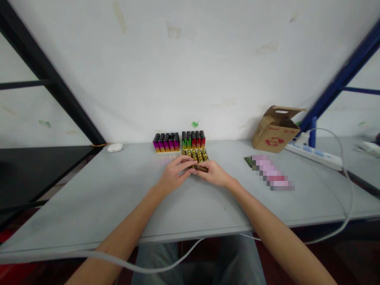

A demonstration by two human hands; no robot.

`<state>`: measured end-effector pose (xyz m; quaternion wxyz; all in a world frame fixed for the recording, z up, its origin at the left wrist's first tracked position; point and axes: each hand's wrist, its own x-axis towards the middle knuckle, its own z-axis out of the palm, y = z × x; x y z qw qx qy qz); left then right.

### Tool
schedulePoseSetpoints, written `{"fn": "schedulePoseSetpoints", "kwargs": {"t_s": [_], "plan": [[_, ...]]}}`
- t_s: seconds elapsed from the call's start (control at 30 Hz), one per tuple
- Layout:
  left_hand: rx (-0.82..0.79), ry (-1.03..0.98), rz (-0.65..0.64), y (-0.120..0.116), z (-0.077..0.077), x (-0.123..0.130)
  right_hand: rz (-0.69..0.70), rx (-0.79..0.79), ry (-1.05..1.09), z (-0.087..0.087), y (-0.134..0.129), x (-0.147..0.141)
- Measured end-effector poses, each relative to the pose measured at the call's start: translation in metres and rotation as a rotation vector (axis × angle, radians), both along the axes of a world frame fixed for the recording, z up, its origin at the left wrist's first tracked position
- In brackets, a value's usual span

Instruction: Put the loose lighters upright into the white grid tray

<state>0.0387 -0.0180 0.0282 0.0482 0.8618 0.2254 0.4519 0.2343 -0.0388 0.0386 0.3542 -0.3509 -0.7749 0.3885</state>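
Observation:
My left hand [178, 173] and my right hand [216, 172] meet near the middle of the grey table. Between their fingertips is a small dark brown item [200, 168], gripped by both hands. Just behind them lie several yellow-and-black patterned pieces [198, 154] in rows, partly covered by my fingers. Farther back, near the wall, stands a block of purple-and-orange lighters [166, 143] with black tops. To its right is a block of green and red lighters [193, 140], also upright.
An open cardboard box [274, 134] stands at the back right, beside a white power strip [317, 155]. A partly pixelated flat item [271, 172] lies in front of the box. A white case [115, 147] is at the back left. A white cable [148, 270] hangs along the front edge.

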Motion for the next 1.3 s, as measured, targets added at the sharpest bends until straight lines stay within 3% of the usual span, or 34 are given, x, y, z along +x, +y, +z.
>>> {"fn": "schedulePoseSetpoints", "kwargs": {"t_s": [0.2,0.3,0.47,0.6,0.87,1.1,1.3], "plan": [[-0.080,-0.004,0.030,-0.002,0.001,0.004,-0.011,-0.030,0.019,-0.002,-0.001,0.000],[-0.094,-0.056,0.110,-0.003,0.007,0.003,-0.046,-0.041,0.075,-0.001,-0.001,0.002],[-0.133,-0.266,0.343,0.003,0.017,-0.007,-0.241,-0.057,0.175,0.001,0.005,0.010],[-0.057,-0.268,0.436,0.010,0.017,-0.016,-0.391,-0.035,0.277,0.001,0.015,0.019],[-0.022,-0.111,0.454,0.021,0.008,-0.028,-0.610,-0.014,0.293,-0.002,0.029,0.037],[-0.028,-0.007,0.336,0.018,0.000,-0.019,-0.612,-0.009,0.259,-0.007,0.032,0.037],[0.017,-0.033,0.342,0.017,-0.003,-0.013,-0.617,0.000,0.247,-0.007,0.033,0.037]]}}
